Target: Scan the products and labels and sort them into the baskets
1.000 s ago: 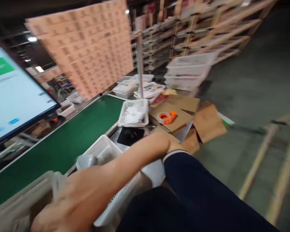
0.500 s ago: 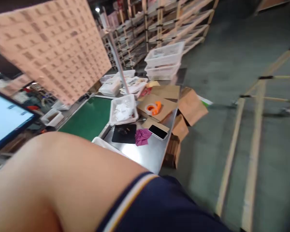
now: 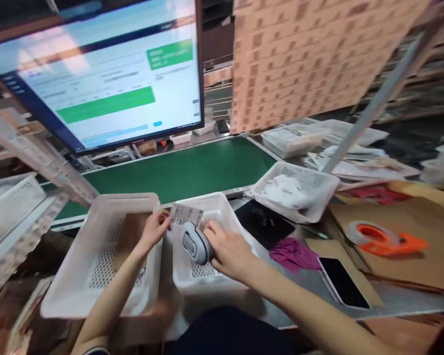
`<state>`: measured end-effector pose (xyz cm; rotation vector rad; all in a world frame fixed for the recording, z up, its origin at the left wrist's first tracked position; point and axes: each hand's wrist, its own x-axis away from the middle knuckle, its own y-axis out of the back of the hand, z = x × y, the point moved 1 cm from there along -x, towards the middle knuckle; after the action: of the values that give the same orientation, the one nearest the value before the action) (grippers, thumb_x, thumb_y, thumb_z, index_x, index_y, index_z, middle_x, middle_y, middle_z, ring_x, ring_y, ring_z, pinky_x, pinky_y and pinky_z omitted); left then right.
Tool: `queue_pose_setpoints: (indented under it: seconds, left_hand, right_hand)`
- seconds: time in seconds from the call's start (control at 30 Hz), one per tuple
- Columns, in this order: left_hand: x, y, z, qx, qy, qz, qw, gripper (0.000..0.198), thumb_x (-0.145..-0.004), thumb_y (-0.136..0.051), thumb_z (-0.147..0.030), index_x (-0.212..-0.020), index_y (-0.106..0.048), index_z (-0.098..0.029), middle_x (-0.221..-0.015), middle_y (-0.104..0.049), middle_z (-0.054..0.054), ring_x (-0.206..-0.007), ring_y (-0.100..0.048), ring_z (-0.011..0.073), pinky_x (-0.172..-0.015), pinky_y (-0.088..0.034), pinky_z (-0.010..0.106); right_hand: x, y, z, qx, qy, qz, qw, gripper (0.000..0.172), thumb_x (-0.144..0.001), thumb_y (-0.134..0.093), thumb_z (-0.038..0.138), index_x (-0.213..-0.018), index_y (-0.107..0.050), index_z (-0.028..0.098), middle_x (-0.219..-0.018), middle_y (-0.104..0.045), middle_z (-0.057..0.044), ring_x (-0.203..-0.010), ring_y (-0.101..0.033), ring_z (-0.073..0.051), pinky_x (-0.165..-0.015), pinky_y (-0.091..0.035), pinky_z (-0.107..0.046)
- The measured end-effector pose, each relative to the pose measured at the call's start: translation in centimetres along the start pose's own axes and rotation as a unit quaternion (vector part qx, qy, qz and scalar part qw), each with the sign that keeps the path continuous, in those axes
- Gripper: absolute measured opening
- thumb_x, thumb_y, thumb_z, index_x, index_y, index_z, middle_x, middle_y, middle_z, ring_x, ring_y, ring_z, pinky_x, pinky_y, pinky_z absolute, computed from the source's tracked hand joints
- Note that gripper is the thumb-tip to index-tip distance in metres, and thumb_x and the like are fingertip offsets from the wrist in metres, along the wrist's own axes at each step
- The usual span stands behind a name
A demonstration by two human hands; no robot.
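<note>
My left hand pinches the edge of a small printed packet, with grey and white print on it, above the gap between two white baskets. My right hand is wrapped round a grey and white handheld scanner, its head close in front of the packet. Under the scanner stands the right white basket with perforated walls. Beneath my left forearm is the larger left white basket, with a flat brown cardboard piece inside.
A monitor hangs over a green conveyor belt. To the right lie a basket of white slips, a black mat, a purple cloth, a phone and an orange tape dispenser on cardboard. A metal post rises behind.
My view has swung left from the aisle and shelving to the monitor and baskets. A bare arm filled the foreground before; now both hands show, with the packet and the scanner.
</note>
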<state>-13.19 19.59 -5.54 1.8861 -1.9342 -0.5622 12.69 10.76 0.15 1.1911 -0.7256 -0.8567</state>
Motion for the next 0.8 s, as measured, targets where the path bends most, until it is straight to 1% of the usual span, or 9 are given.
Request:
queue_pose_setpoints:
  seconds: [0.13, 0.2, 0.27, 0.4, 0.47, 0.57, 0.63, 0.7, 0.8]
  left_hand:
    - [-0.6, -3.0, 2.2, -0.025, -0.057, 0.069, 0.996, 0.029, -0.095, -0.06, -0.046, -0.095, -0.066, -0.018, -0.063, -0.07, 0.0, -0.047, -0.053, 0.0129, -0.053, -0.038, 0.022]
    - [-0.4, -3.9, 2.5, -0.082, -0.062, 0.1, 0.99, 0.031, -0.1, -0.053, -0.044, -0.098, -0.07, -0.018, -0.069, -0.074, 0.003, -0.059, -0.064, 0.0171, -0.06, -0.043, 0.025]
    - [-0.2, -3.6, 2.2, -0.176, -0.055, 0.09, 0.979, 0.033, -0.105, -0.05, -0.04, -0.109, -0.074, -0.018, -0.084, -0.079, 0.007, -0.079, -0.074, 0.0228, -0.073, -0.049, 0.029]
    - [-1.5, 1.5, 1.8, -0.363, 0.024, -0.083, 0.928, 0.039, -0.111, -0.048, -0.038, -0.139, -0.067, -0.018, -0.124, -0.079, 0.014, -0.118, -0.073, 0.0305, -0.098, -0.051, 0.036]
    - [-2.1, 5.1, 2.7, -0.407, 0.105, -0.123, 0.899, 0.043, -0.113, -0.044, -0.037, -0.147, -0.058, -0.014, -0.139, -0.072, 0.018, -0.131, -0.067, 0.0319, -0.107, -0.049, 0.037]
    - [-1.4, 9.1, 5.7, -0.411, 0.227, -0.09, 0.878, 0.05, -0.107, -0.057, -0.039, -0.142, -0.058, -0.004, -0.141, -0.068, 0.028, -0.132, -0.067, 0.0385, -0.105, -0.052, 0.04]
    - [-0.1, 10.1, 7.8, -0.391, 0.278, -0.054, 0.876, 0.051, -0.098, -0.071, -0.041, -0.131, -0.063, -0.002, -0.129, -0.073, 0.03, -0.12, -0.073, 0.0403, -0.096, -0.055, 0.039]
    - [1.3, 10.4, 9.0, -0.371, 0.293, -0.035, 0.88, 0.055, -0.09, -0.08, -0.042, -0.127, -0.066, -0.004, -0.121, -0.076, 0.026, -0.112, -0.075, 0.0385, -0.09, -0.055, 0.036]
    - [2.7, 10.8, 8.7, -0.355, 0.274, -0.075, 0.891, 0.054, -0.091, -0.077, -0.038, -0.133, -0.065, -0.006, -0.122, -0.076, 0.022, -0.113, -0.073, 0.0341, -0.092, -0.054, 0.034]
  right_hand:
    - [1.1, -3.0, -1.6, 0.002, -0.058, 0.057, 0.997, 0.042, -0.084, -0.063, 0.012, -0.126, -0.06, 0.017, -0.145, -0.059, -0.013, -0.104, -0.073, -0.029, -0.076, -0.051, -0.037]
    - [1.9, -4.4, -2.4, -0.005, -0.07, 0.066, 0.995, 0.043, -0.083, -0.061, 0.011, -0.126, -0.06, 0.017, -0.145, -0.059, -0.013, -0.103, -0.074, -0.029, -0.074, -0.049, -0.036]
    - [2.7, -6.0, -3.3, -0.019, -0.071, 0.06, 0.995, 0.043, -0.08, -0.06, 0.009, -0.123, -0.06, 0.018, -0.142, -0.061, -0.012, -0.101, -0.074, -0.028, -0.073, -0.047, -0.036]
    - [4.4, -9.3, -6.0, -0.027, -0.06, 0.04, 0.997, 0.04, -0.078, -0.055, 0.007, -0.115, -0.06, 0.019, -0.129, -0.064, -0.012, -0.093, -0.076, -0.029, -0.067, -0.043, -0.035]
    - [5.1, -10.8, -7.6, -0.027, -0.045, 0.021, 0.998, 0.039, -0.078, -0.053, 0.007, -0.115, -0.06, 0.019, -0.124, -0.065, -0.012, -0.087, -0.076, -0.029, -0.062, -0.041, -0.034]
    - [6.2, -12.0, -10.3, -0.062, -0.017, -0.024, 0.998, 0.038, -0.08, -0.05, 0.01, -0.115, -0.061, 0.021, -0.123, -0.067, -0.01, -0.081, -0.076, -0.025, -0.058, -0.041, -0.032]
    - [6.9, -12.0, -12.0, -0.102, -0.008, -0.031, 0.994, 0.038, -0.081, -0.051, 0.013, -0.116, -0.062, 0.022, -0.125, -0.068, -0.01, -0.082, -0.076, -0.025, -0.058, -0.044, -0.03]
    - [7.2, -11.6, -13.4, -0.136, -0.004, -0.021, 0.99, 0.041, -0.08, -0.053, 0.017, -0.119, -0.065, 0.024, -0.128, -0.069, -0.01, -0.084, -0.077, -0.025, -0.059, -0.049, -0.029]
    - [7.2, -10.4, -14.3, -0.173, -0.009, -0.014, 0.985, 0.041, -0.081, -0.054, 0.022, -0.118, -0.07, 0.025, -0.131, -0.069, -0.01, -0.084, -0.076, -0.025, -0.064, -0.055, -0.03]
